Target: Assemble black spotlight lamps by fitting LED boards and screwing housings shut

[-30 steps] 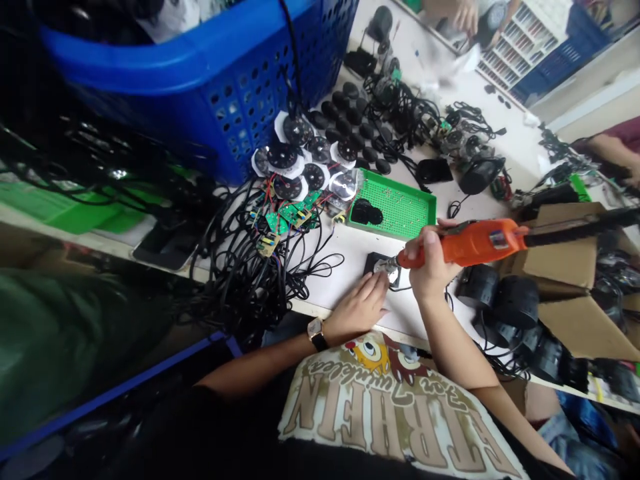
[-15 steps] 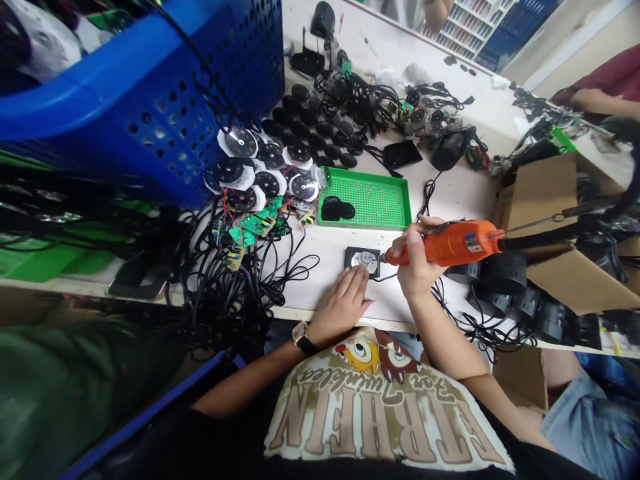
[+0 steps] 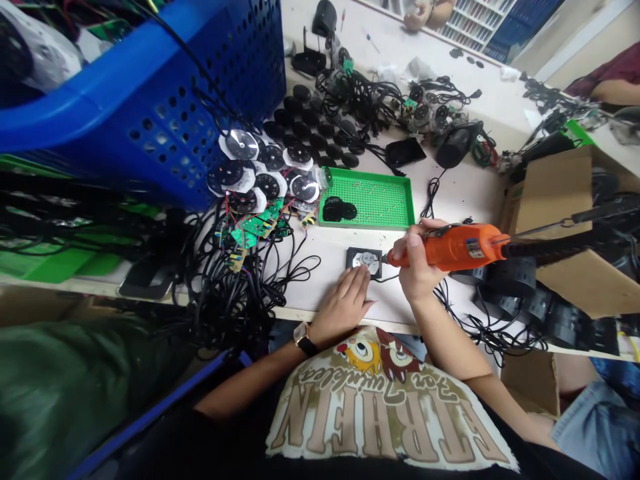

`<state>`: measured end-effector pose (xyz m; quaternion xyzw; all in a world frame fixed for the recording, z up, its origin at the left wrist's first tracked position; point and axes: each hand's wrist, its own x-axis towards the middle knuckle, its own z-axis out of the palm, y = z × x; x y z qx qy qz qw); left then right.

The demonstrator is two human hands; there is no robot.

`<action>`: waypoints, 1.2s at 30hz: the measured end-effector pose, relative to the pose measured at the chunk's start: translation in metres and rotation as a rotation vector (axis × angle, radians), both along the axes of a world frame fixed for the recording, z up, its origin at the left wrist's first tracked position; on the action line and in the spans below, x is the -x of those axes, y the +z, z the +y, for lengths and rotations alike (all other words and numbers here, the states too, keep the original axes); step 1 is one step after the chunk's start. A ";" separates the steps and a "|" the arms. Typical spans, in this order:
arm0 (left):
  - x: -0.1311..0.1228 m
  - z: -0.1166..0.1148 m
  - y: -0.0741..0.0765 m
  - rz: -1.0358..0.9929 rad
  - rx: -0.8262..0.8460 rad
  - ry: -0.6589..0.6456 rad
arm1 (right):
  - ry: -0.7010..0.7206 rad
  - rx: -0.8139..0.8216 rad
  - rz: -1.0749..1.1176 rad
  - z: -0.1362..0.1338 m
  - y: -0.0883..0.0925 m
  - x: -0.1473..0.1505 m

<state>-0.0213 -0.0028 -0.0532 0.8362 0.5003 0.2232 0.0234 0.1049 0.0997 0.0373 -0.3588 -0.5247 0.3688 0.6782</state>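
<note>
My right hand [image 3: 419, 270] is wrapped round an orange electric screwdriver [image 3: 463, 247], held nearly level with its tip pointing left. The tip meets the right side of a small square black housing [image 3: 351, 259] lying on the bench; the exact contact is too small to make out. Inside the housing sits a pale round part [image 3: 367, 258]. My left hand [image 3: 347, 297], a watch on its wrist, lies flat with fingertips on the housing's lower edge. Just beyond is a green perforated tray [image 3: 387, 223] holding small screws and black discs.
A large blue basket [image 3: 165, 100] stands at left. Near it lie disc-shaped units [image 3: 240, 143], green circuit boards [image 3: 257, 223] and tangled black cables [image 3: 235, 300]. An open cardboard box [image 3: 555, 193] and black cylindrical housings [image 3: 515, 275] are at right. Another person's hand [image 3: 417, 17] shows at the far edge.
The view has shifted slightly, and more of the other person's hand shows at the top. My hands, the screwdriver and the housing keep the same arrangement.
</note>
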 end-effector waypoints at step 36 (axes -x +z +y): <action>0.022 0.090 -0.020 -0.096 -0.017 0.115 | 0.089 0.133 0.203 0.026 -0.019 0.006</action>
